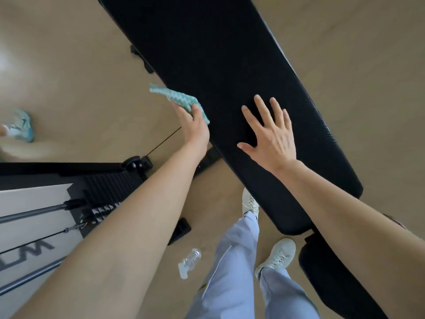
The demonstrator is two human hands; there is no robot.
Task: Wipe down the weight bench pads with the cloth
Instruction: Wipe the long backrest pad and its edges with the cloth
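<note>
A long black bench back pad (216,65) runs diagonally from the top centre down to the lower right. A second black seat pad (333,277) lies just below its near end. My left hand (193,130) grips a teal and white cloth (177,97) against the long pad's left side edge. My right hand (269,132) lies flat on top of the long pad, fingers spread and straight, holding nothing.
A clear plastic spray bottle (189,262) lies on the tan floor by my feet. Black and grey cable gym equipment (69,203) fills the lower left. Another person's shoe (20,125) shows at the far left. Bench frame feet (181,229) sit under the pad.
</note>
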